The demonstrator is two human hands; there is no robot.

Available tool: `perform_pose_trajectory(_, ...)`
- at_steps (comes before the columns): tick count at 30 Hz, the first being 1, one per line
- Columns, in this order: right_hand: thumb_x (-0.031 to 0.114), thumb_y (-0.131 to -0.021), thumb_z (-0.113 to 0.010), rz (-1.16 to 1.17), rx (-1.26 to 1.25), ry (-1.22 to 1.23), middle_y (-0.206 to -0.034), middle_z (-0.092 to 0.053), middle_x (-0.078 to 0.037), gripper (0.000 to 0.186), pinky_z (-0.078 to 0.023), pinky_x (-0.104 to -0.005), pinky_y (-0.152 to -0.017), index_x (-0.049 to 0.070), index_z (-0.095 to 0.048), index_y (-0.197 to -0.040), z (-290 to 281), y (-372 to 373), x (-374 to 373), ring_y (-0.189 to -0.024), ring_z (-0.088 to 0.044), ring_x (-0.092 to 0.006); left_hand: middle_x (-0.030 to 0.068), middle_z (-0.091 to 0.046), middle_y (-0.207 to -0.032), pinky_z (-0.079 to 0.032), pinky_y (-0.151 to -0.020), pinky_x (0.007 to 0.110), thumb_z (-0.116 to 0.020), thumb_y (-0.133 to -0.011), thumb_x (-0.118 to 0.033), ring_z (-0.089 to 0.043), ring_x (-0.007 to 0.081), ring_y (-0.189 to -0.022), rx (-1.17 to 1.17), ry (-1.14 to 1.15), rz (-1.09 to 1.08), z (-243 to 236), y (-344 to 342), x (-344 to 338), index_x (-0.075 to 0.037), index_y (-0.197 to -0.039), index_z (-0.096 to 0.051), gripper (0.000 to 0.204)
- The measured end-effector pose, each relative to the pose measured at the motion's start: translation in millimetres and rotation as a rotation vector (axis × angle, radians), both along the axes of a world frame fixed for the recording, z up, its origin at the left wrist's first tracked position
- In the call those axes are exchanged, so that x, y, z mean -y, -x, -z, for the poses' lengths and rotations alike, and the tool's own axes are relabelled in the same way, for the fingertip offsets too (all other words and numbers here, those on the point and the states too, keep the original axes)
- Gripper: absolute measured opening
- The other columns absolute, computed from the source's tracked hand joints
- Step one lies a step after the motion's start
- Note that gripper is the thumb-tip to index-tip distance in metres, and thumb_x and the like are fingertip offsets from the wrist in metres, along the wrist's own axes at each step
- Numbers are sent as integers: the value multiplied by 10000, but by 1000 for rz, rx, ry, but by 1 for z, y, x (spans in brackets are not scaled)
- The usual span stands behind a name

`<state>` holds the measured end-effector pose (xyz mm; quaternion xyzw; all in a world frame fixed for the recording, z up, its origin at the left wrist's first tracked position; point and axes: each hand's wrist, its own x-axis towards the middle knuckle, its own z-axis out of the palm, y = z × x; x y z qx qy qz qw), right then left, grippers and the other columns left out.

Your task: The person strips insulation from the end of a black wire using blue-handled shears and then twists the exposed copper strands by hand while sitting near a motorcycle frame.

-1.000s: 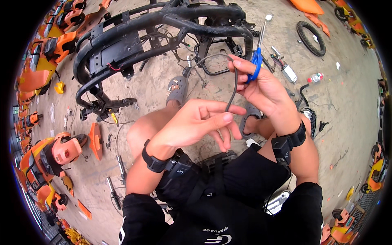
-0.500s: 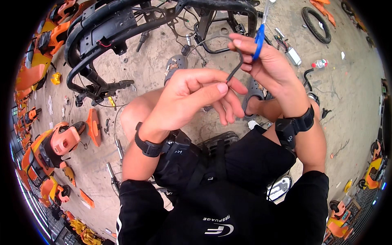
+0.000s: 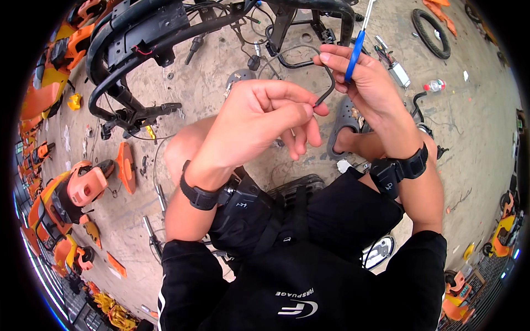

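A thin black cable (image 3: 332, 90) bends in a loop between my two hands. My left hand (image 3: 265, 118) pinches the cable near its end between thumb and fingertips, the other fingers loosely curled. With thumb and forefinger my right hand (image 3: 367, 83) grips the same cable higher up. Scissors with a blue handle (image 3: 355, 57) hang on the fingers of that hand, their metal blades pointing up and away. From there the cable runs back toward the black tubular vehicle frame (image 3: 182, 31); where it joins is hidden.
On the concrete floor lie a tyre (image 3: 430, 34), a silver controller box with wires (image 3: 398, 74) and a plastic bottle (image 3: 434, 85). Orange vehicle body parts (image 3: 87, 183) crowd the left side. A curved black pipe (image 3: 418, 107) rests at the right.
My hands have shifted slightly, and the cable's end now sits closer to my left fingertips. The scissors have tilted a little to the right. Both hands keep their hold.
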<state>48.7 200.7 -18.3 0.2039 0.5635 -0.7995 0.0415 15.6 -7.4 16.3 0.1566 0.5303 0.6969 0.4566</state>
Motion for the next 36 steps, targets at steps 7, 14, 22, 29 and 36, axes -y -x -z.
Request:
perform_pose_trajectory(7, 193, -770, -774, -167, 26, -275, -841, -666, -13, 323, -419, -217, -663, 0, -692, -1016, 4, -1, 12, -732, -545, -63, 189, -677, -759, -508, -464, 258, -543, -899, -41, -632, 180, -544, 76, -4, -92, -1, 2, -1, 72, -980, -648, 174)
perform_pose_trajectory(14, 134, -825, -680, -231, -2, -237, -811, -667, -23, 198, -449, -242, -674, 15, -702, -982, 15, -6, 24, -741, -560, -67, 174, -689, -788, -498, -423, 241, -569, -893, -84, -628, 160, -557, 173, -14, -183, 2, 2, -8, 62, -973, -656, 187)
perform_pose_trajectory(22, 184, -841, -667, -266, -16, -582, -643, -587, -7, 179, -396, -247, -535, 6, -659, -836, 7, -7, 28, -593, -488, -60, 176, -696, -805, -479, -410, 223, -592, -890, -100, -637, 148, -579, 38, 16, -283, 7, 2, -13, 59, -963, -667, 190)
perform_pose_trajectory(29, 353, -664, -828, -241, -145, -1148, -589, -531, -26, 403, -371, -295, -514, 24, -647, -810, -28, -22, 7, -574, -497, -130, 188, -700, -867, -512, -457, 236, -572, -919, -54, -666, 175, -658, -226, -39, -446, 8, -3, -11, 82, -999, -645, 174)
perform_pose_trajectory(36, 303, -605, -838, -162, -489, -1476, -702, -623, -62, 385, -414, -356, -675, 69, -678, -864, -31, -27, 6, -677, -587, -263, 154, -699, -838, -523, -478, 227, -564, -913, -22, -657, 151, -655, -449, 61, -456, 6, -8, -11, 82, -1003, -652, 163)
